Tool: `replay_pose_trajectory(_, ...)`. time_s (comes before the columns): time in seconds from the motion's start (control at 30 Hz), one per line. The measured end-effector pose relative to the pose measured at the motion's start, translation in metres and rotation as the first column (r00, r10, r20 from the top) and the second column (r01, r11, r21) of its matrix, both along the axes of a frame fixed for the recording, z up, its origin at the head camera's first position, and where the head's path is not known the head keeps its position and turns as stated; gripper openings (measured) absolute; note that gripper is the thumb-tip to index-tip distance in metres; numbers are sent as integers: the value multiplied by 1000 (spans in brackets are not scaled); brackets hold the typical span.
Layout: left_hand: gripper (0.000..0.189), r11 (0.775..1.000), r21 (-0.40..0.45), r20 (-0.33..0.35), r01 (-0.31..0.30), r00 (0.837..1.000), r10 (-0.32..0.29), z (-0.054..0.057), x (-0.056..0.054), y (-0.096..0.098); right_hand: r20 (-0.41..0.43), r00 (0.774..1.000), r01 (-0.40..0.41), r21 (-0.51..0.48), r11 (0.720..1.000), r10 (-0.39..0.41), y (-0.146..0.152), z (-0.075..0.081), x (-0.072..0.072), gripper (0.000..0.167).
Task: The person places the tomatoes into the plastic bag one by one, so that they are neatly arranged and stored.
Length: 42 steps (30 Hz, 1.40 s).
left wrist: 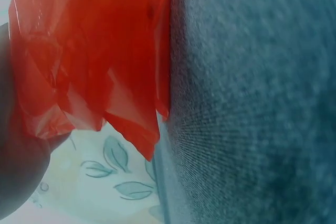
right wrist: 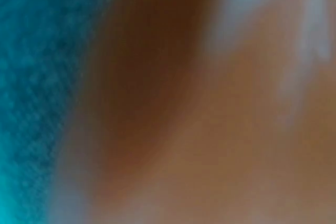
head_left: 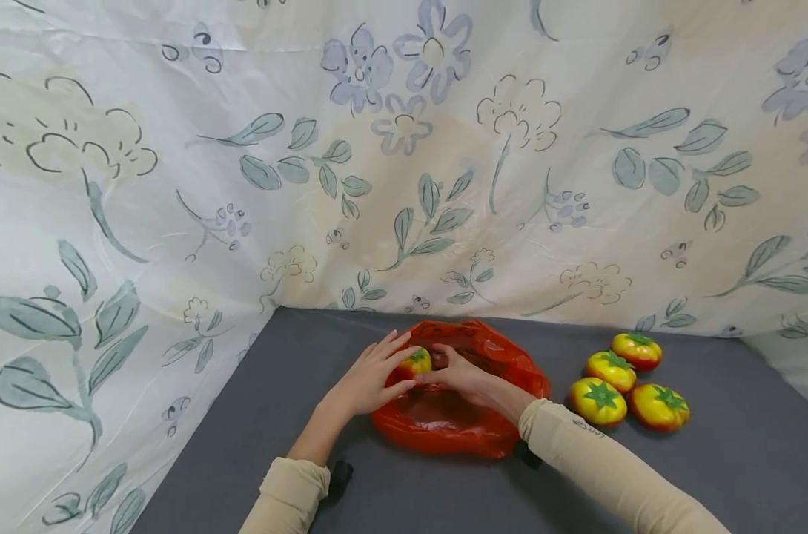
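A red plastic bag [head_left: 444, 437] lies on the dark table with its mouth open upward. At the left side of that mouth sits a round yellow-and-red tomato [head_left: 416, 363] with a green leafy top. My right hand [head_left: 467, 377] reaches in from the right, thumb and fingers curved at the tomato's right side. Over the bag's left rim, my left hand [head_left: 369, 377] has its fingers extended beside the tomato and its thumb spread below. The left wrist view shows the crinkled bag [left wrist: 94, 56] in front of part of that hand. The right wrist view is mostly blurred skin.
Several more yellow-and-red tomatoes [head_left: 599, 403] are grouped on the grey table [head_left: 724, 460] to the right of the bag. A floral cloth [head_left: 437, 185] hangs behind the table and along its left side.
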State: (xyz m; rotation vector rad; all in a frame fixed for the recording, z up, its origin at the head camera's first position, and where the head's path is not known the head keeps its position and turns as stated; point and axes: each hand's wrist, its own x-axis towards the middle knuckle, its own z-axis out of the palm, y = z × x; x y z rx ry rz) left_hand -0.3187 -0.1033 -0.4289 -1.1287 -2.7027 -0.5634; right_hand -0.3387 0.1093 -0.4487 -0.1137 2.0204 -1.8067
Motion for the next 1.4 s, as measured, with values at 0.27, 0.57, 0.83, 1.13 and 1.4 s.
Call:
replay_pose_trajectory(0.27,52,1000,-25,5,-14,1000,14,4,5,3,-40,997,69,42,997,-68,-3,-1,-3,90)
replay_pose_trajectory(0.57,54,995,-39,39,-94,995,95,8,7,5,-54,994,100,17,995,-99,-2,-4,-7,87)
replay_pose_trajectory(0.83,59,985,-73,26,-157,987,160,6,6,4,-69,993,101,32,994,-99,-3,-7,-9,87)
replay_pose_trajectory(1.13,59,987,-47,49,-152,987,155,-1,-1,-5,-57,995,78,7,997,-77,-8,-3,0,85)
replay_pose_trajectory(1.4,59,993,-30,48,-112,992,113,2,-3,-3,-69,989,136,28,990,-134,-6,-2,0,83)
